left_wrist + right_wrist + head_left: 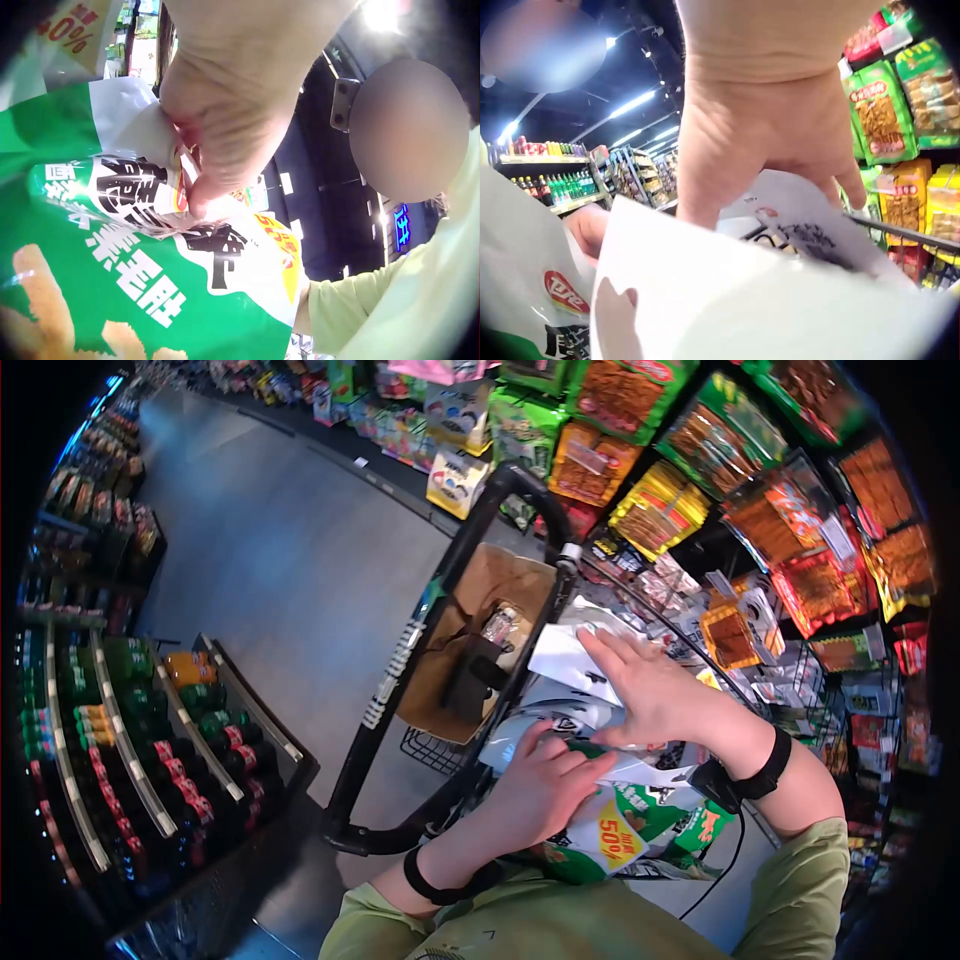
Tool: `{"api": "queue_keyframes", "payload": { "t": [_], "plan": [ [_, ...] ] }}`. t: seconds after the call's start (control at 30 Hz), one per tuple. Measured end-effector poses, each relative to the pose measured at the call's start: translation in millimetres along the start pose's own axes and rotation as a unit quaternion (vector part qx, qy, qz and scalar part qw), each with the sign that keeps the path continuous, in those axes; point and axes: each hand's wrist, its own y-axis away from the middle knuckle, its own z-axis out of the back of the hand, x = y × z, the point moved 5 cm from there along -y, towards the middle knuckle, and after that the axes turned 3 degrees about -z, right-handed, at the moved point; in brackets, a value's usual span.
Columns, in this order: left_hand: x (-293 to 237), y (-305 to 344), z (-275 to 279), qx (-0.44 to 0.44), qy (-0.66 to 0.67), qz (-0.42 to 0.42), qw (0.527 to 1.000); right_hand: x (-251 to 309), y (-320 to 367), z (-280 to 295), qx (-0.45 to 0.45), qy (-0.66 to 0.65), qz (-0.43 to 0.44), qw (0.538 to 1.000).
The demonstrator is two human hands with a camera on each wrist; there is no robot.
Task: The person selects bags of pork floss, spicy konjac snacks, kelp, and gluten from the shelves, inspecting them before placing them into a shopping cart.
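The green-and-white snack bag [625, 825] lies close to the person's chest, at the near end of the shopping cart [400, 670]. The left hand [545, 785] has its grip closed on it, fingers and thumb pinching a crumpled fold of the wrapper. Just beyond, a white packet [560, 660] lies under the right hand [650, 695], whose fingers are straight and pressed flat, clasping nothing. Both packs seem to sit high on the cart, not yet settled down inside. A brown paper bag [500, 585] stands further in; snack shelves [650, 510] rise on the right, a drinks shelf [130, 730] on the left.
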Motion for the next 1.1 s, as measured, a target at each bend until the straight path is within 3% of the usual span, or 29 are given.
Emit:
{"api": "queue_keyframes", "payload": {
  "t": [0.07, 0.13, 0.27, 0.33, 0.4, 0.53, 0.8, 1.1],
  "plan": [
    [2.9, 3.6, 7.5, -0.049, 0.010, -0.021, 0.999, 4.0, -6.7, -15.5, 0.064, -0.024, -0.039, 0.997],
    [7.8, 10.9, 12.9, -0.042, 0.018, 0.006, 0.999, 6.1, -11.9, -19.1, 0.055, 0.074, -0.021, 0.996],
    [15.6, 24.8, 21.9, -0.122, -0.051, 0.044, 0.990, 2.2, -16.8, -17.7, 0.062, 0.050, -0.017, 0.997],
    [29.5, 35.1, 28.2, -0.161, -0.048, 0.176, 0.970, -4.7, -15.7, -21.3, 0.086, 0.039, -0.019, 0.995],
    [42.7, 42.0, 19.6, -0.131, -0.028, 0.195, 0.972, -4.1, -11.1, -22.6, 0.031, 0.020, 0.059, 0.998],
    [44.7, 45.3, 12.1, -0.079, 0.003, 0.158, 0.984, -9.3, 0.6, -24.1, 0.047, -0.031, 0.068, 0.996],
    [27.5, 39.4, 4.8, 0.002, 0.010, 0.079, 0.997, -10.6, 39.3, 15.1, 0.140, -0.174, 0.000, 0.975],
    [14.3, 32.9, -0.1, 0.063, 0.042, 0.066, 0.995, -62.0, 89.0, 33.3, 0.005, -0.310, -0.079, 0.948]
  ]
}}
